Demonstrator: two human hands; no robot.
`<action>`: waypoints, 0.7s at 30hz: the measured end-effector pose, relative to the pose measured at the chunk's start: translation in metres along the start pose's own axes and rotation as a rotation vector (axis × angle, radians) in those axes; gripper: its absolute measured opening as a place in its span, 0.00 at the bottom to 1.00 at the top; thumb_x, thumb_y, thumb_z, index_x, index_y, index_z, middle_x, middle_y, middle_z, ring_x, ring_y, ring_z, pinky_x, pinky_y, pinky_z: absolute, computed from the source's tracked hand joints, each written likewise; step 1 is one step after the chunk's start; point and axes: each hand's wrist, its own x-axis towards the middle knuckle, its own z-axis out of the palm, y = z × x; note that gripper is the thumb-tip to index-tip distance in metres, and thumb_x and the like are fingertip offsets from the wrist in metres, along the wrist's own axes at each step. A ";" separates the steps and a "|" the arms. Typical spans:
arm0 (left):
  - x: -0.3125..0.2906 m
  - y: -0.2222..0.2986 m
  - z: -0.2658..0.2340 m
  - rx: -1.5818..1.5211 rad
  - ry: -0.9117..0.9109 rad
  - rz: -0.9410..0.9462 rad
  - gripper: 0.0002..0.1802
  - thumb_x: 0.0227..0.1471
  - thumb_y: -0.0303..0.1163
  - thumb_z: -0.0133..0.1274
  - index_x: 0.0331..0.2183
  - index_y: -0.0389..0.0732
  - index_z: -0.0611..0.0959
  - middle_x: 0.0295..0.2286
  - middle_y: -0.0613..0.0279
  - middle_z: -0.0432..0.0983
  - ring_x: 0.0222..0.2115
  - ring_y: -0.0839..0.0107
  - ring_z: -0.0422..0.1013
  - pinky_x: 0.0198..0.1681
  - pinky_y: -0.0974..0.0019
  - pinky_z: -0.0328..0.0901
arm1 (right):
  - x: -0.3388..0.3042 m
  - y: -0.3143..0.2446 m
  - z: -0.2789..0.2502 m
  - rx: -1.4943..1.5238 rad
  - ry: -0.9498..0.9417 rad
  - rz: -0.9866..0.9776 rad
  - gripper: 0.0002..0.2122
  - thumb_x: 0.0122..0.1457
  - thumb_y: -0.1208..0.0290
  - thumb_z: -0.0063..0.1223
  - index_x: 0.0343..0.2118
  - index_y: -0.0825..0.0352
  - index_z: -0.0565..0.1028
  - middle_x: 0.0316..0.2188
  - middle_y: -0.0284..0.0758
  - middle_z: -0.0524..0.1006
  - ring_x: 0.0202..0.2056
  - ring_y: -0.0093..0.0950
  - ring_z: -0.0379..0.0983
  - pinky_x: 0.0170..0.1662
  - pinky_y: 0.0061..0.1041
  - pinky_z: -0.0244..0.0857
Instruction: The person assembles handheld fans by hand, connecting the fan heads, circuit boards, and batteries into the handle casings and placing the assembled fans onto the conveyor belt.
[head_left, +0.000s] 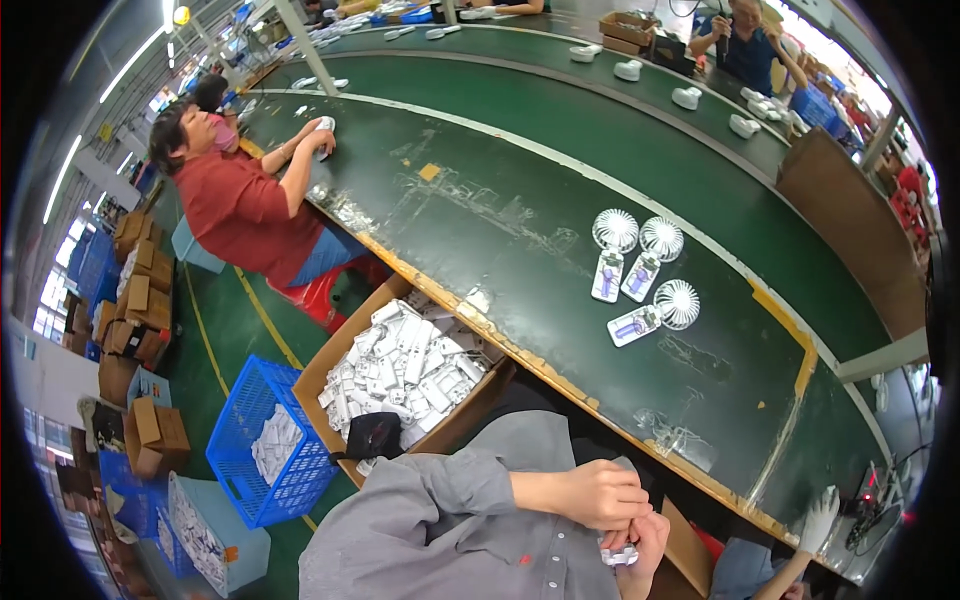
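Observation:
My left hand (606, 497) is closed, its fingers bent down against my right hand (647, 542); whatever it pinches is hidden. A white plastic part (620, 554) shows below the fingers, gripped by my right hand in front of my grey shirt. On the green bench (520, 300) lie three small white handheld fans: one fan (612, 255) on the left, a second fan (652, 258) beside it, and a third fan (657, 312) nearer me. Their handles lie uncovered, with purple cells and green boards showing.
A cardboard box (325, 372) of white plastic shells (405, 365) stands against the bench edge, a dark cloth (374, 436) on its rim. Left of it is a blue crate (225, 440). A co-worker in red (235, 205) sits far left; another's gloved hand (820, 522) rests at right.

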 end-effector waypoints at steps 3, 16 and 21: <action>0.003 0.007 0.004 -0.141 0.005 -0.031 0.10 0.38 0.27 0.57 0.29 0.41 0.84 0.28 0.66 0.78 0.27 0.69 0.75 0.25 0.67 0.70 | -0.017 0.001 0.001 0.193 0.218 0.092 0.15 0.58 0.70 0.39 0.14 0.62 0.59 0.06 0.38 0.63 0.08 0.32 0.61 0.17 0.30 0.61; 0.026 -0.032 -0.029 -0.094 0.147 -0.333 0.06 0.37 0.22 0.56 0.25 0.37 0.82 0.24 0.58 0.79 0.23 0.62 0.76 0.26 0.64 0.72 | -0.074 0.008 -0.055 0.251 0.178 -0.148 0.19 0.61 0.68 0.36 0.11 0.61 0.57 0.07 0.39 0.65 0.08 0.34 0.61 0.16 0.31 0.59; 0.042 -0.041 -0.059 -0.619 0.166 -0.494 0.09 0.42 0.18 0.54 0.30 0.32 0.85 0.27 0.55 0.82 0.26 0.72 0.78 0.30 0.72 0.72 | -0.143 0.106 -0.186 0.251 0.711 0.243 0.10 0.60 0.67 0.43 0.21 0.60 0.66 0.15 0.32 0.66 0.14 0.27 0.62 0.20 0.31 0.64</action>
